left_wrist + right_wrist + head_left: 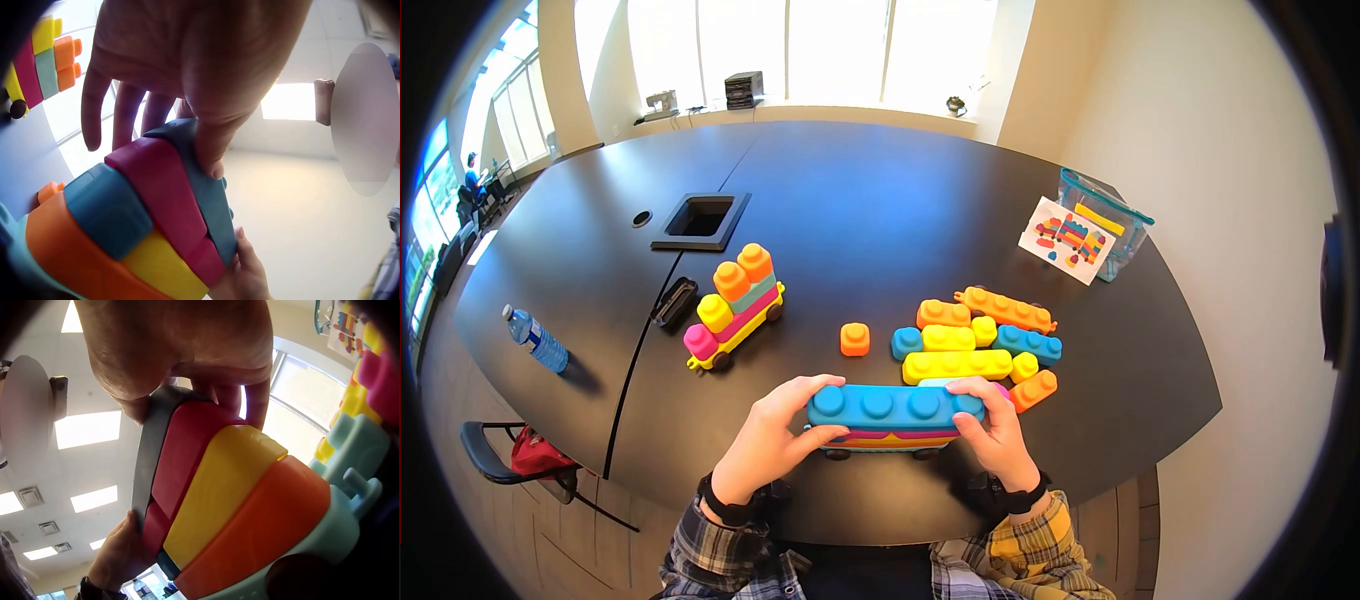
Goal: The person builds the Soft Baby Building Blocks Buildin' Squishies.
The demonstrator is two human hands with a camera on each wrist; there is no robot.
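Observation:
A long blue toy block [897, 403] with several studs lies across the top of a stacked wheeled block car. My left hand [775, 435] grips its left end, thumb on the near side and fingers beyond. The right hand [1000, 440] holds the opposite end the same way. Under the blue block, the right wrist view shows magenta blocks [187, 450], a yellow block [225, 475], an orange block [262, 519] and a pale teal wheeled base [340, 528]. A smaller blue block [109, 203] sits in the car's middle layer in the left wrist view.
Left of the hands stands another stepped block car [738, 310]. Beyond them lie a single orange block [855, 339] and a group of loose blocks [955, 366]. A picture card [1067, 240] leans on a clear bag [1135, 235]. A water bottle [537, 340] and black case [674, 303] lie left.

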